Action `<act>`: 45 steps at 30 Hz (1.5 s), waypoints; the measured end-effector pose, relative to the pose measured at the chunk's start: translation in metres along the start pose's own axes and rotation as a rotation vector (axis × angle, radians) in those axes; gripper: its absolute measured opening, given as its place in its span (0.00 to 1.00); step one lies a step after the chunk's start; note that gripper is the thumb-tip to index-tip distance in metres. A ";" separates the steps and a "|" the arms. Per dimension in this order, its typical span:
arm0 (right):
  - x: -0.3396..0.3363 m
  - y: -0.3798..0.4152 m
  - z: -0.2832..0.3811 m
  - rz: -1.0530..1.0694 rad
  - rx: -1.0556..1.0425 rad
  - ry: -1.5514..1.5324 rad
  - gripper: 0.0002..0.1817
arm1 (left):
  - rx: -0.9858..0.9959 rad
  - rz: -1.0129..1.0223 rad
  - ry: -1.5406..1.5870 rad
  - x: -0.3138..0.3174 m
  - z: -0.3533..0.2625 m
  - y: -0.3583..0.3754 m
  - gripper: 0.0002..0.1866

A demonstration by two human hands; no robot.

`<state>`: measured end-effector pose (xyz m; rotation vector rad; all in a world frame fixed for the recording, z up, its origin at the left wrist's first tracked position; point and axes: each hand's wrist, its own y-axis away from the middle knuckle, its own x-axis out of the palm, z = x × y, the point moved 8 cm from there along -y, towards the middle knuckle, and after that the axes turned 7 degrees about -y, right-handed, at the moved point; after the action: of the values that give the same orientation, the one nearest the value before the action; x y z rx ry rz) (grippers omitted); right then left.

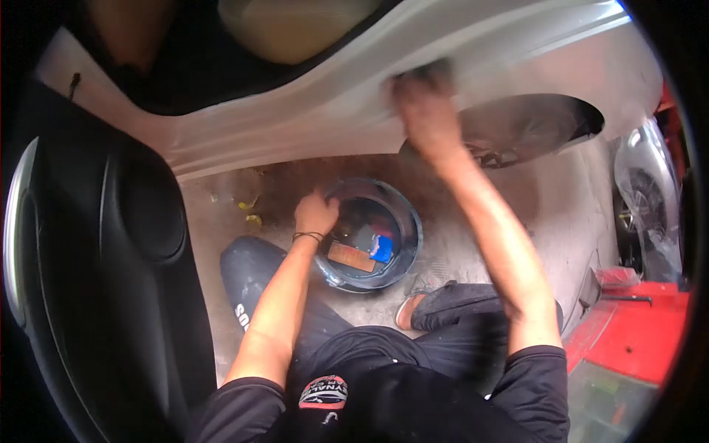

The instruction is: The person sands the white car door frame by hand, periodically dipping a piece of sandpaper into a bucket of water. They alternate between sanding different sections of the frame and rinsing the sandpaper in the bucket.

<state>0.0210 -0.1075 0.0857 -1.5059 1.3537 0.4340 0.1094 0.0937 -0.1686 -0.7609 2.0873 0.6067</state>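
My right hand [427, 114], smeared by motion, is pressed to the pale car body panel [354, 96] just above the wheel arch. Its fingers are closed on a dark pad [437, 71] whose exact kind the blur hides. Lower down, my left hand [316, 213] has its fingers curled at the left rim of a dark round bucket [408, 221]. Inside the bucket lie a brown rectangular block [351, 257], a blue and white packet or sponge [381, 249] and dark liquid or shadow.
An open black car door [140, 214] stands close on my left. Yellow scraps [253, 219] lie on the concrete floor [576, 229]. On the right are a red metal stand [642, 332] and a plastic-wrapped silver car part [646, 184]. The wheel [524, 133] sits under the panel.
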 end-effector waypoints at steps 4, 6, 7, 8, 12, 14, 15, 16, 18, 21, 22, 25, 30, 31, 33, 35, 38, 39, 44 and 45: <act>0.009 0.004 0.013 0.018 -0.160 -0.272 0.19 | 0.053 -0.057 0.025 -0.004 0.010 0.007 0.20; -0.038 0.006 -0.045 -0.005 -0.125 -0.135 0.23 | 0.123 -0.061 0.065 -0.005 0.009 0.021 0.19; -0.061 0.006 -0.090 -0.102 -0.072 -0.146 0.24 | 0.118 -0.061 0.070 -0.007 0.011 0.025 0.19; -0.104 0.005 -0.114 -0.150 -0.046 -0.043 0.22 | 0.103 -0.013 0.116 -0.004 0.018 0.031 0.21; -0.137 0.003 -0.140 -0.246 0.086 0.099 0.18 | 0.091 0.048 0.152 -0.005 0.032 0.049 0.28; -0.104 0.005 -0.104 -0.269 0.038 0.080 0.17 | 0.060 0.082 0.171 -0.021 0.032 0.064 0.29; -0.067 0.008 -0.086 -0.250 -0.015 0.006 0.16 | 0.037 0.213 0.078 -0.032 0.029 0.073 0.28; -0.048 0.005 -0.060 -0.127 0.015 -0.170 0.16 | 0.008 0.350 -0.017 -0.045 0.027 0.091 0.28; -0.030 0.004 -0.030 -0.152 -0.093 -0.223 0.17 | 0.175 0.510 -0.316 -0.093 -0.003 0.142 0.27; -0.051 -0.004 -0.058 -0.056 -0.083 -0.221 0.18 | 0.328 0.827 -0.292 -0.118 -0.026 0.235 0.35; -0.063 -0.005 -0.081 -0.020 -0.064 -0.211 0.19 | 0.440 0.658 -0.215 -0.122 -0.030 0.263 0.32; -0.132 -0.008 -0.135 -0.202 -0.074 -0.053 0.21 | 0.471 0.525 0.033 -0.156 -0.042 0.293 0.16; -0.080 -0.007 -0.096 -0.165 -0.006 -0.065 0.17 | -0.316 0.752 0.578 -0.167 0.052 0.310 0.16; -0.065 -0.011 -0.071 -0.035 0.057 -0.133 0.16 | -0.297 0.748 0.572 -0.158 0.063 0.316 0.16; -0.034 0.010 -0.031 -0.236 -0.166 -0.246 0.15 | -0.444 0.868 0.416 -0.143 0.089 0.339 0.15; -0.042 0.004 -0.041 -0.100 -0.150 -0.272 0.14 | -0.309 0.921 0.450 -0.154 0.090 0.353 0.15; -0.094 -0.004 -0.103 -0.131 -0.089 -0.222 0.15 | -0.348 0.925 0.611 -0.142 0.158 0.409 0.16; -0.116 -0.008 -0.127 -0.156 -0.045 -0.190 0.17 | -0.226 0.697 0.795 -0.162 0.166 0.424 0.17; -0.111 -0.008 -0.115 -0.242 0.026 -0.114 0.18 | -0.477 0.010 1.959 -0.100 0.133 0.399 0.26; -0.090 -0.005 -0.094 -0.239 0.070 -0.099 0.18 | -0.541 -0.048 1.953 -0.111 0.094 0.374 0.21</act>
<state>-0.0348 -0.1404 0.1981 -1.5454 1.0859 0.3023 -0.0469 0.4505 -0.0730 -2.3222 3.5442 0.2981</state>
